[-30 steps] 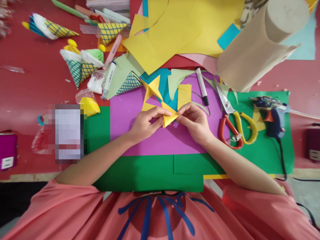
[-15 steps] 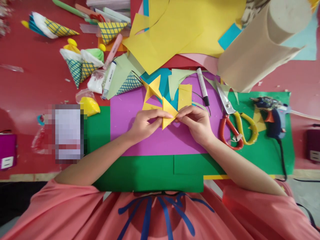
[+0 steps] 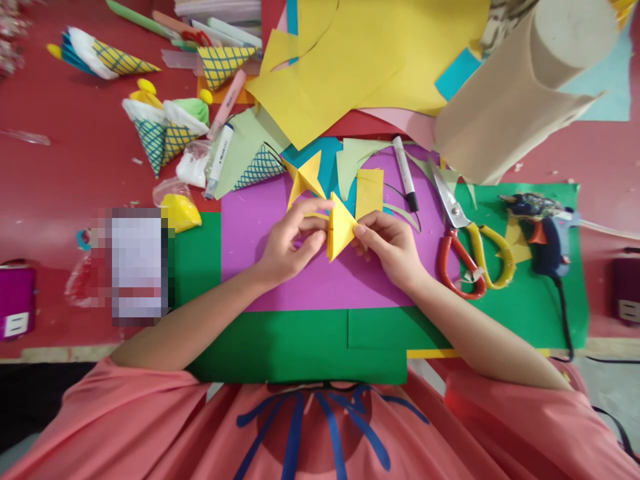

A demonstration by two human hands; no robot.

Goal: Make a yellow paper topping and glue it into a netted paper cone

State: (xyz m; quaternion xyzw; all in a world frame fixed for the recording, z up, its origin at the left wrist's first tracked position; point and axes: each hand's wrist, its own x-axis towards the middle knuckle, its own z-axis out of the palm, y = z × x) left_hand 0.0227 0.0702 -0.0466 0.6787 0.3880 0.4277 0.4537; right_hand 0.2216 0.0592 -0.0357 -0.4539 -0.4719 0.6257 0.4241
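A folded yellow paper triangle (image 3: 341, 228) is pinched at its right corner by my right hand (image 3: 387, 247), thumb on top. My left hand (image 3: 290, 243) is at the triangle's left edge with thumb and forefinger apart; its other fingers are partly hidden, and whether they touch the paper I cannot tell. Just beyond, a yellow folded paper star shape (image 3: 306, 179) rests beside a blue-latticed paper cone (image 3: 260, 167). A yellow paper rectangle (image 3: 370, 192) lies behind my right hand. Beneath both hands is a purple sheet (image 3: 300, 293).
Large scissors (image 3: 455, 210) and a glue gun (image 3: 553, 240) lie to the right. A beige roll (image 3: 505, 113) stands at the back right. Yellow sheets (image 3: 345, 73) cover the back. Small paper cones (image 3: 150, 133) and a white marker (image 3: 220, 157) are at the left, above a blurred-out rectangle (image 3: 137, 267).
My left thumb and forefinger have parted from their pinch on the yellow triangle. The triangle has turned slightly and shifted a little right, with my right hand still holding its corner.
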